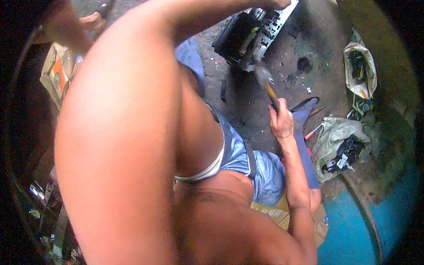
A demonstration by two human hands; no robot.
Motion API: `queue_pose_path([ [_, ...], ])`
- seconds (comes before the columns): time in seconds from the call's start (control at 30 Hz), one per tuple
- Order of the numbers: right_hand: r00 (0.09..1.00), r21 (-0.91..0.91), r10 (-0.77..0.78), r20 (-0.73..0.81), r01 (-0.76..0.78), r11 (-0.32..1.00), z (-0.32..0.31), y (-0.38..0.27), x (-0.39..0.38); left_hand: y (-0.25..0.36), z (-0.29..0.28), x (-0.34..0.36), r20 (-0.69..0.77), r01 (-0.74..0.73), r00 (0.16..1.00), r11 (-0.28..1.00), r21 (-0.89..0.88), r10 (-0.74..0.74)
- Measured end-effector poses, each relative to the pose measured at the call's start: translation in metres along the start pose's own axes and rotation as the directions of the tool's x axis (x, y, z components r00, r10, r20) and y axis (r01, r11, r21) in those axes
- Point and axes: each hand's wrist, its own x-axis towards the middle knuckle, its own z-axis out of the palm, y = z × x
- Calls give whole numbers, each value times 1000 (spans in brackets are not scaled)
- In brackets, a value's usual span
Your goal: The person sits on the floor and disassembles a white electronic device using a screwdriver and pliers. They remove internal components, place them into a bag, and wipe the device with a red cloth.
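Observation:
My right hand (282, 121) is closed around the handle of a hammer (270, 90). The hammer's metal head is slightly blurred and lies close to the near end of a black machine part with a pale metal frame (269, 35). That part sits tilted on the dark floor, with its inner pieces exposed. My left arm crosses the picture in front, and my left hand (281, 3) grips the far end of the machine part at the top edge. Its fingers are mostly cut off there.
On the right are a white sack (372, 66) and a grey sack (324, 148) with dark scraps inside. A red-handled tool (312, 132) lies beside the grey one. Small debris dots the floor (327, 75). At the left stand a cardboard box (53, 73) and another person's foot (92, 21).

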Motion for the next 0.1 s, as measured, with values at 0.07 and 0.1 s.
queue_pose_path([
  [0.07,955,-285,191,225,-123,951,-6,10,5,-9,20,10,97,-64,994,991,121,52],
  [0.1,937,-265,241,253,-173,949,-15,10,2,1,21,11,196,-129,976,980,152,98],
])
